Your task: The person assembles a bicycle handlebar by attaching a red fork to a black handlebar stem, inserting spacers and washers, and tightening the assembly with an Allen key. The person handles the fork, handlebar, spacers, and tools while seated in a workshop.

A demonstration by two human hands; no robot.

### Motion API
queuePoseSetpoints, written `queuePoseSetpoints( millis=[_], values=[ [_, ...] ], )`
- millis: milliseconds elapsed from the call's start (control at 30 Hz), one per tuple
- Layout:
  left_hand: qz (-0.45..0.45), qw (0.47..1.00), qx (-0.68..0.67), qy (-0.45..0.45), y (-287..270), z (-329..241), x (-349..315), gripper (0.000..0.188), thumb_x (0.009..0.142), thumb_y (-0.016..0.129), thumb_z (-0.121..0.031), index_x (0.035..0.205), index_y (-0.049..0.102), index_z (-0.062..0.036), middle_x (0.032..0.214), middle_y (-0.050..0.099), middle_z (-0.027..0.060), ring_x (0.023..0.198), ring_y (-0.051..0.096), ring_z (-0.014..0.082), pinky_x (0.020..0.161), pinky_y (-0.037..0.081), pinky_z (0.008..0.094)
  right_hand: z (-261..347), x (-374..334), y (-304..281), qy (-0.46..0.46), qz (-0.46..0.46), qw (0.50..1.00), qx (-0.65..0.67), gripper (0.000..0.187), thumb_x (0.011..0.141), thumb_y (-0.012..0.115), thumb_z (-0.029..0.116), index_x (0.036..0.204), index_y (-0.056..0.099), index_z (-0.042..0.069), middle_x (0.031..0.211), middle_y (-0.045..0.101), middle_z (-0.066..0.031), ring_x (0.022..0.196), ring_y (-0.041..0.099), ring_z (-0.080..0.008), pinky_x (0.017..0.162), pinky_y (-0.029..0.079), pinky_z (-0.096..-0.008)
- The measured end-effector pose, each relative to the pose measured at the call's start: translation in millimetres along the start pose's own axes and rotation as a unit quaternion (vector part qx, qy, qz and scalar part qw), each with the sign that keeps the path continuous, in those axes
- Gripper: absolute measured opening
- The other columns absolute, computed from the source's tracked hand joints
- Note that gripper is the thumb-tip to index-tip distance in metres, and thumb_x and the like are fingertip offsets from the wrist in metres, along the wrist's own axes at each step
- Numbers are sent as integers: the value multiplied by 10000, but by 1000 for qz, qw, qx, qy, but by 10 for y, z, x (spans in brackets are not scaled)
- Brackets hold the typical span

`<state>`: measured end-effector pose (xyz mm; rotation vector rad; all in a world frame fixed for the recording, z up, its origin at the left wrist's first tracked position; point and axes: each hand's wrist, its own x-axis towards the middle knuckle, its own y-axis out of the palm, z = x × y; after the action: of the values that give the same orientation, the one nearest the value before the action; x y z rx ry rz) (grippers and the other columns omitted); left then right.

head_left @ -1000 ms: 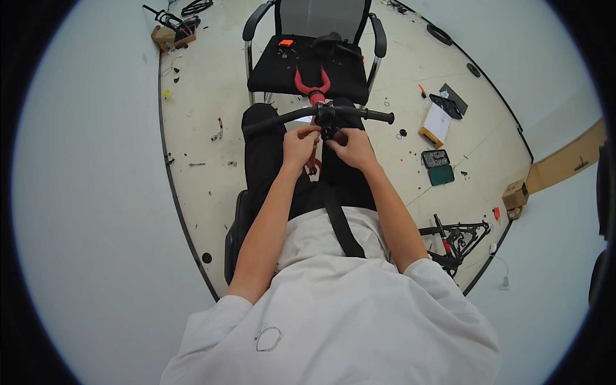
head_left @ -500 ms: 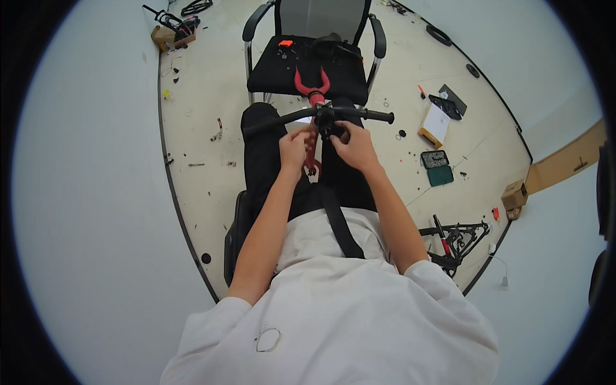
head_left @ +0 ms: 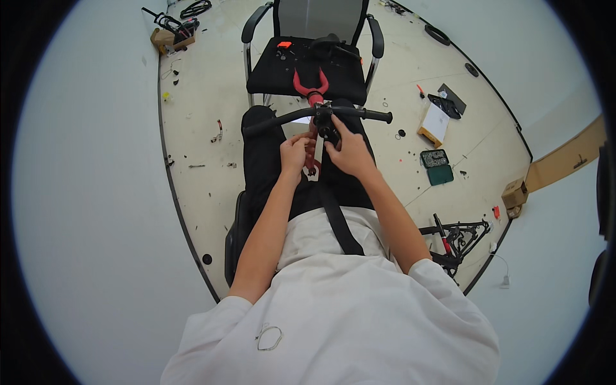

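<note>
A black bicycle handlebar [head_left: 276, 122] lies across my thighs, its right end a straight grip. The handlebar's middle sits in a black stem [head_left: 324, 119]. Beneath it runs a red bicycle frame part [head_left: 314, 90] with a two-pronged end pointing at the chair. My left hand [head_left: 294, 156] is closed round the red tube just left of the stem. On the stem's right side rests my right hand [head_left: 351, 154], index finger stretched along it and thumb near its lower end, gripping it between them. The other fingertips are partly hidden.
Ahead stands a black office chair [head_left: 301, 80] with an orange piece and a saddle-like black part on its seat. Right on the floor are an open green case [head_left: 439, 174], a white-topped box [head_left: 434, 123] and a black bike frame [head_left: 459, 244]. Small parts lie scattered left.
My right hand's index finger has straightened and moved up along the stem, and its thumb has shifted lower. My left hand stays nearly in place on the red tube.
</note>
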<state>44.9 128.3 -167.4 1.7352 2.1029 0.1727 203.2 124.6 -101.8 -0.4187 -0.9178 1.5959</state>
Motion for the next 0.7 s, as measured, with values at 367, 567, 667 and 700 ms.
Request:
queuePoseSetpoints(
  millis=[367, 567, 667, 700],
  values=[
    [40, 999, 6, -28, 36, 70, 5, 251, 888, 533, -90, 1063, 687, 3, 851, 701, 64, 666, 638, 135, 585, 511, 228, -46, -52, 62, -10, -4, 1000, 22, 285, 784, 673, 178, 1000, 690, -7, 732, 674, -209, 713, 672, -378, 698, 547, -450],
    [26, 999, 30, -33, -11, 115, 29, 270, 897, 535, -132, 1073, 695, -5, 844, 693, 56, 659, 604, 106, 544, 466, 232, -356, -188, 254, -29, 51, 993, -105, 301, 777, 692, 193, 1013, 692, 5, 709, 659, -203, 703, 655, -400, 697, 543, -467],
    [31, 999, 28, -34, -49, 177, 72, 276, 901, 526, -138, 1075, 695, -8, 847, 695, 56, 654, 598, 103, 543, 462, 235, -422, -132, 291, -63, -14, 995, -71, 221, 790, 698, 170, 920, 668, -7, 670, 650, -177, 646, 648, -373, 629, 521, -431],
    [31, 998, 31, -36, -45, 164, 76, 273, 903, 532, -142, 1073, 696, -8, 847, 695, 56, 656, 599, 102, 547, 463, 234, -314, -90, 239, -59, -25, 996, -55, 201, 797, 692, 160, 901, 659, -9, 668, 651, -172, 635, 647, -363, 613, 513, -422]
  ],
)
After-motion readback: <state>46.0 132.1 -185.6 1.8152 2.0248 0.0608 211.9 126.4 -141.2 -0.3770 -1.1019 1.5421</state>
